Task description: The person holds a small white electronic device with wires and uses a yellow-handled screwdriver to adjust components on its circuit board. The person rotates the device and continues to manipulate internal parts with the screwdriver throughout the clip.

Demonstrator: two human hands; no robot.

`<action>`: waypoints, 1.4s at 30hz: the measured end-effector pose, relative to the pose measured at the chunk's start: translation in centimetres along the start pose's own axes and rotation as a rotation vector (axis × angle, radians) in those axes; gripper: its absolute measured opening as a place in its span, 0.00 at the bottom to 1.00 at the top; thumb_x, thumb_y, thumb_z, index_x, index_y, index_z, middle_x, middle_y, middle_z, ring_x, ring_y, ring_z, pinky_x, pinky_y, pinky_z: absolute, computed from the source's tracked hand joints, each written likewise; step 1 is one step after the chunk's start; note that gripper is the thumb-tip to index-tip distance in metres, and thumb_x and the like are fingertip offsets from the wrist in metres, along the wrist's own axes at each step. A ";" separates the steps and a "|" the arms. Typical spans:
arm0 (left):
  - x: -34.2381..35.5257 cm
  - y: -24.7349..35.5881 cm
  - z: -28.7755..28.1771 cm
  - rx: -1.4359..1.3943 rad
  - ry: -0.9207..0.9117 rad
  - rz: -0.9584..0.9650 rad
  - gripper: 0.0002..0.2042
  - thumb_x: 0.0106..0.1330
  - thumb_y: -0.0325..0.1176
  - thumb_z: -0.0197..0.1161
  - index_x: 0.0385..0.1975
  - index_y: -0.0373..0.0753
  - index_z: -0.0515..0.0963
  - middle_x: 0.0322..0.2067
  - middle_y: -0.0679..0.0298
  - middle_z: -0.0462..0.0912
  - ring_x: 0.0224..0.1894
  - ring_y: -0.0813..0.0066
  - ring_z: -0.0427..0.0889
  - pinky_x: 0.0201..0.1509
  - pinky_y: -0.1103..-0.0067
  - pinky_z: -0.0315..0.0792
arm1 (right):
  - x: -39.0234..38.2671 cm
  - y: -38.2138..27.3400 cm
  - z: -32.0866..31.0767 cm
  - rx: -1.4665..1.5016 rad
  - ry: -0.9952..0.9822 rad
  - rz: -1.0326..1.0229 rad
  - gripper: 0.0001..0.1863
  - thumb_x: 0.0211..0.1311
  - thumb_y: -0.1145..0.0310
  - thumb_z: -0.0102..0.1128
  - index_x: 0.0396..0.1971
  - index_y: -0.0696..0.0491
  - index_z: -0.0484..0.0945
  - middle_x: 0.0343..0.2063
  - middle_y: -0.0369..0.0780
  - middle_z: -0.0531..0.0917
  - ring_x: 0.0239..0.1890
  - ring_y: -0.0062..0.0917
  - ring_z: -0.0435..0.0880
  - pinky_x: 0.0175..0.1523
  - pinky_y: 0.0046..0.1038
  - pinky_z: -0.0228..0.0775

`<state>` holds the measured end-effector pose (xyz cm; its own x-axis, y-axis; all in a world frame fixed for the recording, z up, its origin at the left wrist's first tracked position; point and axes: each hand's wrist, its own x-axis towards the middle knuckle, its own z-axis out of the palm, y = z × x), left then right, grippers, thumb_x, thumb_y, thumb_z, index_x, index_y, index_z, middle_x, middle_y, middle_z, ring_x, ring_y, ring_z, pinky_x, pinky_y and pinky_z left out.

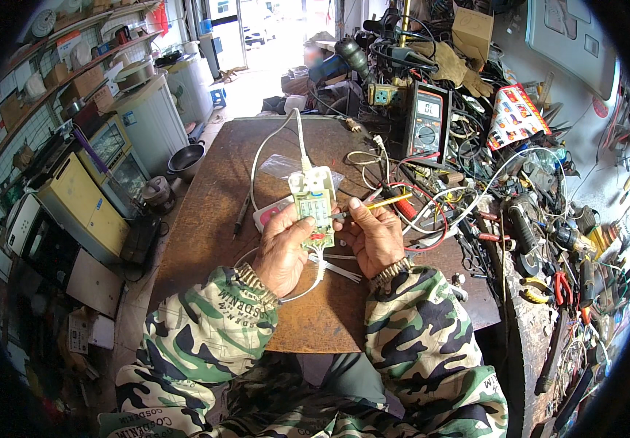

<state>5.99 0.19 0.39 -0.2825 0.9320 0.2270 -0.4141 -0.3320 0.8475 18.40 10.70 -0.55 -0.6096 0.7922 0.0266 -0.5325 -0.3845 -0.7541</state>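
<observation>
My left hand grips a pale green circuit board by its left side, with white wires hanging from its lower end. My right hand holds a thin yellow-handled tool, its grey tip at the board's right edge. Above and behind the board is an open white plastic casing with a white cable rising from it. A white and pink plastic piece lies partly hidden behind my left hand. A clear plastic bag rests on the worn wooden table.
A multimeter stands at the back right, with red, black and white leads looping nearby. Dense piles of tools, pliers and cables fill the right side. Shelves, cabinets and a wok line the left. A bright doorway is behind.
</observation>
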 end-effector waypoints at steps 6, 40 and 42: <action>-0.1 -0.2 -0.1 0.013 -0.004 0.009 0.18 0.71 0.31 0.52 0.57 0.30 0.70 0.51 0.57 0.79 0.49 0.67 0.80 0.56 0.72 0.73 | 0.1 0.2 -0.1 0.011 -0.019 -0.008 0.09 0.65 0.68 0.61 0.27 0.53 0.74 0.22 0.35 0.80 0.28 0.26 0.84 0.35 0.29 0.82; 0.2 -0.5 0.1 0.058 0.078 0.051 0.17 0.70 0.25 0.49 0.57 0.30 0.70 0.49 0.56 0.80 0.49 0.68 0.80 0.55 0.73 0.74 | 0.0 1.0 0.6 -0.157 0.099 -0.207 0.12 0.62 0.66 0.65 0.30 0.63 0.80 0.27 0.42 0.85 0.26 0.22 0.84 0.31 0.21 0.77; 0.3 -0.7 0.2 0.049 0.084 0.059 0.17 0.70 0.25 0.49 0.57 0.30 0.70 0.49 0.56 0.79 0.49 0.68 0.80 0.55 0.73 0.74 | 0.0 1.0 0.6 -0.147 0.102 -0.206 0.11 0.63 0.67 0.64 0.30 0.61 0.79 0.27 0.42 0.85 0.27 0.23 0.84 0.33 0.23 0.78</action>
<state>6.38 0.71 -0.03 -0.3778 0.8949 0.2376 -0.3526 -0.3764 0.8568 17.52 10.02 -0.89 -0.4309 0.8932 0.1286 -0.5436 -0.1431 -0.8270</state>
